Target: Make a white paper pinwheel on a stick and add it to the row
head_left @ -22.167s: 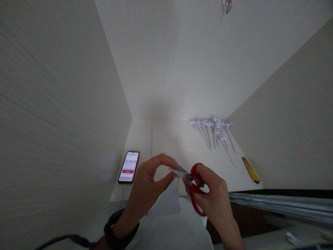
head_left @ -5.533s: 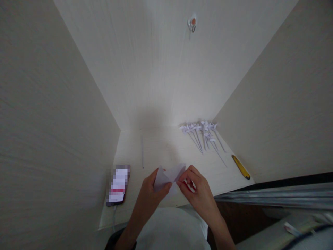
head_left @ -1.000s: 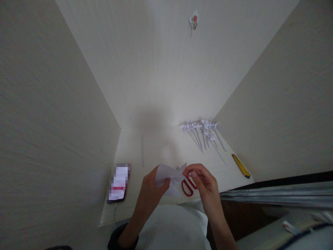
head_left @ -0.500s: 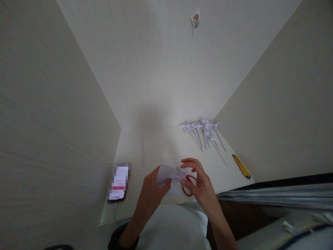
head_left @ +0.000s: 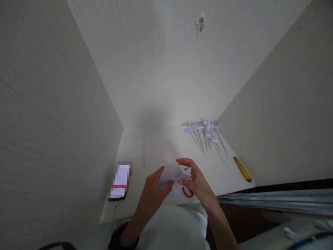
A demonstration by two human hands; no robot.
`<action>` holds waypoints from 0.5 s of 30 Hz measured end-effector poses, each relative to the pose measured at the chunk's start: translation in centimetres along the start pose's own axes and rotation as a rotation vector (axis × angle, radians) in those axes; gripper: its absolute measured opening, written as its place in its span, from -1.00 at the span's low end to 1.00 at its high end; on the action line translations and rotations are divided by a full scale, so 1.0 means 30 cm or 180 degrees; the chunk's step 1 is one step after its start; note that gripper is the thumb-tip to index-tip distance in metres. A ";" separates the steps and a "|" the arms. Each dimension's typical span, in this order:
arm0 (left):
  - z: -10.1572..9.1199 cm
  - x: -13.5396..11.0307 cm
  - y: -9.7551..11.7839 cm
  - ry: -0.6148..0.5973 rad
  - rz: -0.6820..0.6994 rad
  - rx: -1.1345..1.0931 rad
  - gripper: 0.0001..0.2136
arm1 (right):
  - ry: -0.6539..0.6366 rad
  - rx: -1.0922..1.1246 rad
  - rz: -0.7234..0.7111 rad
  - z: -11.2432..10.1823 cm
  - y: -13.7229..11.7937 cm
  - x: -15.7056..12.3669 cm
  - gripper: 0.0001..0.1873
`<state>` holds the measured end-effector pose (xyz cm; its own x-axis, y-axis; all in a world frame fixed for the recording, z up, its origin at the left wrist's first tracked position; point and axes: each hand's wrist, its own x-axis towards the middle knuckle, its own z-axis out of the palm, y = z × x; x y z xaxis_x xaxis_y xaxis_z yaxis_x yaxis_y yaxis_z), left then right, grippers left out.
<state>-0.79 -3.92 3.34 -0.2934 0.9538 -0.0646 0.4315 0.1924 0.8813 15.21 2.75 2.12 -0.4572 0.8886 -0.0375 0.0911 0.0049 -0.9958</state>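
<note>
Between my two hands is a white sheet of paper (head_left: 168, 173), its corners bent inward toward the middle. My left hand (head_left: 156, 184) grips its left side, with the thumb pressed near the centre. On the right, my right hand (head_left: 194, 178) has its thumb at the paper's centre and its fingers curled round the right-hand corner. Red-handled scissors (head_left: 187, 193) lie on the table under the right hand, partly hidden by it and the paper. Several paper pinwheels (head_left: 206, 126) on thin sticks lie grouped at the back right.
A single thin white stick (head_left: 144, 149) lies at the back left of the table (head_left: 161, 142). A phone (head_left: 121, 180) with a cable rests at the left edge, a yellow box cutter (head_left: 242, 169) at the right edge. Panels enclose three sides; a hook (head_left: 200, 22) hangs on the back one.
My right hand has closed in on the paper, its thumb now at the centre. The right part of the paper is folded up, and the scissors are more covered.
</note>
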 end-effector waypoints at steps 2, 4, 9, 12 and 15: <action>-0.002 0.000 0.005 0.0035 0.0041 -0.0024 -0.78 | -0.0059 0.0152 -0.0014 0.003 -0.004 0.009 -0.43; -0.004 0.002 0.009 0.0037 0.0092 -0.0006 -0.79 | -0.0104 0.0293 0.0044 0.003 -0.016 0.015 -0.49; -0.024 0.017 0.042 -0.0158 0.0145 -0.0186 -0.82 | -0.0519 0.0512 0.0354 -0.026 -0.077 0.038 -0.60; -0.048 0.030 0.080 -0.0144 0.0178 -0.0325 -0.80 | -0.0882 0.0428 0.0462 -0.060 -0.144 0.073 -0.64; -0.073 0.046 0.126 -0.0179 0.0361 -0.0462 -0.83 | -0.1205 0.0241 0.0448 -0.092 -0.229 0.120 -0.65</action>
<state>-1.44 -2.37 7.60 -0.1999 0.9797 0.0165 0.3303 0.0515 0.9425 15.38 7.20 9.04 -0.7395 0.6465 -0.1877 0.1170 -0.1511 -0.9816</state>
